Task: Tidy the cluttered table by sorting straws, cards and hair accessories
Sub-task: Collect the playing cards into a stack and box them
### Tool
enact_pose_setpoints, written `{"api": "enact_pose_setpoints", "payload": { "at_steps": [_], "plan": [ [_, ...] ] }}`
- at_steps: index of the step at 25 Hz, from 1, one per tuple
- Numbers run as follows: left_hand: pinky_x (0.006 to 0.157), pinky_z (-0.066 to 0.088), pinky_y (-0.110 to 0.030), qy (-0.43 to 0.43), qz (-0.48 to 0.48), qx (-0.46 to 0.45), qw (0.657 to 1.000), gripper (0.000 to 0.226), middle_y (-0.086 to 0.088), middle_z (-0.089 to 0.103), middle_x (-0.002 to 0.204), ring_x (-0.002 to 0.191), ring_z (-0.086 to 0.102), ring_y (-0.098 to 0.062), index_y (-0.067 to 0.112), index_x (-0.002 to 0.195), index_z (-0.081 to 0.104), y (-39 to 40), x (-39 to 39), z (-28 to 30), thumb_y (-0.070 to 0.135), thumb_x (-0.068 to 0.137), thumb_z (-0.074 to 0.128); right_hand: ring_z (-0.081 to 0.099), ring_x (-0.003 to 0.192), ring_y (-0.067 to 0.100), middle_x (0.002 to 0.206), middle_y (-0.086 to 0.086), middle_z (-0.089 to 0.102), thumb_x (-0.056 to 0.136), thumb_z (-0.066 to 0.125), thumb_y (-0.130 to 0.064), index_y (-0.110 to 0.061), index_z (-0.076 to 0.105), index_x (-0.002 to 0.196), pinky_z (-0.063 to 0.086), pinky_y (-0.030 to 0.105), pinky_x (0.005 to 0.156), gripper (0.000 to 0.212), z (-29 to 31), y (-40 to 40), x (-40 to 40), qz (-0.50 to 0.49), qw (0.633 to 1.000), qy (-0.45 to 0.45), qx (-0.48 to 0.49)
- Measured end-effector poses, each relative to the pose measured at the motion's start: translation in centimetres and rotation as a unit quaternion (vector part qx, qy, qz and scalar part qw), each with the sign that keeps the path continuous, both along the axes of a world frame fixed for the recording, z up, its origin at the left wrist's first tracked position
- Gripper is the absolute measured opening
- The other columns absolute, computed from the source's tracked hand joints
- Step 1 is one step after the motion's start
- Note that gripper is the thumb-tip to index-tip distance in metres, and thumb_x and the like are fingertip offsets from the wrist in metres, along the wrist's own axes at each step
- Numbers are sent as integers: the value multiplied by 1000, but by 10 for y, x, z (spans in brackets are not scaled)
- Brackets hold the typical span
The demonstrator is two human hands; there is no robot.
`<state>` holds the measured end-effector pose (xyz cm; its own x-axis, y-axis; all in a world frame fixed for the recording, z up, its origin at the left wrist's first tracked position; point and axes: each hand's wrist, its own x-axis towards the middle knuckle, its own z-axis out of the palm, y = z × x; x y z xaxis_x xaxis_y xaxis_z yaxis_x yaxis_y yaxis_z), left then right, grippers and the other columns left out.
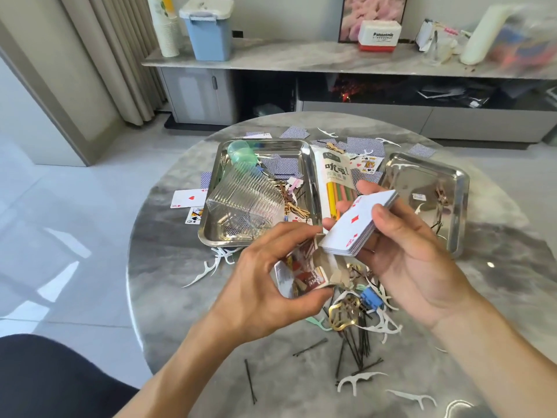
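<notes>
Nearest the lower edge of the frame, black hair pins (358,348) and white floss picks (358,383) are seen scattered on the round marble counter (187,297), with a gold hair clip (343,315) lying just beneath the hands.

Above that heap, in the middle of the frame, the card box (301,274) is held by the left hand (271,285), whose fingers and thumb are curled round its sides; the box's open end is turned up and to the right. Just beside that opening, the deck of cards (358,224) is gripped by the right hand (413,254), thumb laid across the face card and fingers wrapped round the far edge. The deck's long axis runs from lower left to upper right, and its lower end lies touching or almost touching the box mouth, so the coming move is judged to turn on lining that end up with the opening and sliding it down and to the left. Whether any card is already inside cannot be told.

Farther off, a packet of straws (336,179) is seen lying lengthwise between two steel trays. In the left tray (310,164) a ribbed glass cup (244,200) lies tipped over, among cards and hair accessories; the right tray (461,188) holds a few small clips. Loose cards (188,198) are spread over the counter at the left and far side.
</notes>
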<state>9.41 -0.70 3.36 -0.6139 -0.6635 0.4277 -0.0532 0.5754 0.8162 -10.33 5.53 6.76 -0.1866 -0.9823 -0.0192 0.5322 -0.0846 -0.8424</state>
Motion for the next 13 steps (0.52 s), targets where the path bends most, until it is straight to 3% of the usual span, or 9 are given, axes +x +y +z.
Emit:
{"api": "enact_pose_setpoints", "payload": {
  "at_steps": [3,5,8,13],
  "plan": [
    [91,52,-40,20,-26,22,999,44,9,61,120,114,61,-21,28,117,59,1,2,-1,27,79,82,67,108,41,121,19,67,88,58,-15,-16,60,130,59,44,82,42,-6,-2,-2,6,1000,3,1],
    [91,50,-34,9,-44,-2,999,24,11,56,123,121,56,-21,28,109,61,1,2,-3,32,88,72,66,109,40,121,19,67,87,61,-17,-18,60,130,58,45,84,43,-7,-2,-3,4,1000,4,-7],
    [93,45,-26,8,-80,-2,997,14,10,54,127,132,46,-26,30,111,61,1,-1,-7,32,98,58,66,110,40,121,17,66,82,67,-19,-19,60,129,58,43,84,47,-11,-2,-4,0,1000,23,-17],
    [97,46,-51,22,-101,35,994,12,13,47,134,133,44,-30,32,114,53,3,-1,-12,33,102,51,65,112,40,127,16,62,78,79,-22,-24,59,127,57,45,85,53,-10,-1,-3,-13,985,157,-68]
  ]
}}
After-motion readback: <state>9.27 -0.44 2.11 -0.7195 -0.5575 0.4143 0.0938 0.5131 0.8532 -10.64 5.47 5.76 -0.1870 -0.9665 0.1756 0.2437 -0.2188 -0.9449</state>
